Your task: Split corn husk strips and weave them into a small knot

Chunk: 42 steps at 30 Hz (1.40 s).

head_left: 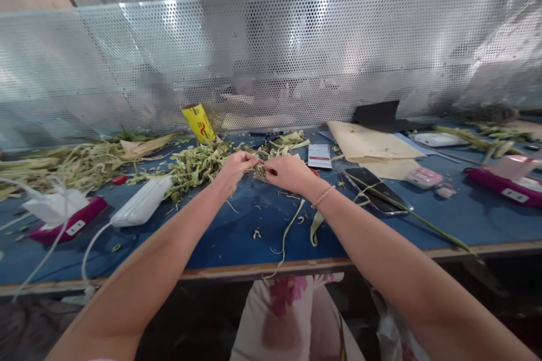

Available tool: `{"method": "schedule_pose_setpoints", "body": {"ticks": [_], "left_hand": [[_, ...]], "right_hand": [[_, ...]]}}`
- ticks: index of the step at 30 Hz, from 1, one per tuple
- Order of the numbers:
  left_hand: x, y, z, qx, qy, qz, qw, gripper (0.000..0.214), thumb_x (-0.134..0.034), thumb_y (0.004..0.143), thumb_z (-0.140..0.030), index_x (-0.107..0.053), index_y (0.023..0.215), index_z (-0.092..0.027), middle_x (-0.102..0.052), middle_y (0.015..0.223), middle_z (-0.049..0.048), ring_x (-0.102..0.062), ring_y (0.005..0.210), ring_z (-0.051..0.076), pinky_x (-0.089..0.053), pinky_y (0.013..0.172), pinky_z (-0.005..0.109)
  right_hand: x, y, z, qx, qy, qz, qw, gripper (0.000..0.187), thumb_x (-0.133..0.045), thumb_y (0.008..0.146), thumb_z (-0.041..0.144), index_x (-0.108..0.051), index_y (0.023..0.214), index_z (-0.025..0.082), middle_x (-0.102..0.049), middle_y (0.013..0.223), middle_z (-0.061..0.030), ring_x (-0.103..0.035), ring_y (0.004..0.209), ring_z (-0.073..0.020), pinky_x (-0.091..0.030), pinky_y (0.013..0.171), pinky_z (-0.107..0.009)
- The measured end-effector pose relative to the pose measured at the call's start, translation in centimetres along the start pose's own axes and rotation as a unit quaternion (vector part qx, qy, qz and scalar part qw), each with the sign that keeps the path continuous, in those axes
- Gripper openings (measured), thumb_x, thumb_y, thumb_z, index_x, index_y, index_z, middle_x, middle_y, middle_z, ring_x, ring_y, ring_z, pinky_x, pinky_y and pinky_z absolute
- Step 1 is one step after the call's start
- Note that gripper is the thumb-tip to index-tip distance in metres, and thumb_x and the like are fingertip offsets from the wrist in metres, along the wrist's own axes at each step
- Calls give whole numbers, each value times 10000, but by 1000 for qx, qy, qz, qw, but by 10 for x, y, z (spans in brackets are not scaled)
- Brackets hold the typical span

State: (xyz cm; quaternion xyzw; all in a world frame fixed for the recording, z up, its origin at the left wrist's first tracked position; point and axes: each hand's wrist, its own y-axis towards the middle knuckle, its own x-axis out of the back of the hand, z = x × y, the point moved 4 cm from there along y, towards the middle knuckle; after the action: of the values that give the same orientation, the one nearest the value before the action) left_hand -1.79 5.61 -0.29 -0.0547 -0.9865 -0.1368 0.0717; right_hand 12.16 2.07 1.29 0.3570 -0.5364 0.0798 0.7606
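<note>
Left of centre, the pile point(192, 162) lies just beside your left hand point(239, 166), which pinches the fibre point(258, 171) — mid-frame, between your hands. Your right hand point(291, 174) is curled just right of it (much is hidden, so I can't tell its grip). Keep both hands close — a short span should handle more steadily.

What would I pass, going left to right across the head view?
Left magenta power strip, white box-shaped device, yellow tube, left hand, right hand, black phone, pink case, right magenta power strip.
</note>
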Motion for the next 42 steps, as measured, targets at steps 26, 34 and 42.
{"method": "schedule_pose_setpoints", "body": {"ticks": [26,34,42], "left_hand": [[-10,-15,-19,-58,-58,-68,994,239,-660,646,-350,-523,673,-156,-616,695,5,-527,606,69,-422,571,191],[-12,-13,-13,-40,-76,-47,995,258,-728,551,-284,-586,718,-149,-595,664,-9,-521,598,78,-429,615,227],[-18,-17,-13,31,-129,-14,991,252,-755,521,-265,-649,712,-141,-615,686,1,-545,642,96,-449,670,262]], "right_hand": [[0,7,-7,45,121,-123,984,183,-392,790,127,-427,618,180,-444,620,4,-391,600,-110,-291,594,-225],[4,4,-10,33,74,-129,988,193,-386,848,174,-461,670,179,-471,688,-16,-428,654,-126,-306,623,-237],[-5,9,-17,60,151,-162,973,189,-412,821,165,-426,633,181,-427,626,11,-408,625,-111,-305,612,-225]]}}
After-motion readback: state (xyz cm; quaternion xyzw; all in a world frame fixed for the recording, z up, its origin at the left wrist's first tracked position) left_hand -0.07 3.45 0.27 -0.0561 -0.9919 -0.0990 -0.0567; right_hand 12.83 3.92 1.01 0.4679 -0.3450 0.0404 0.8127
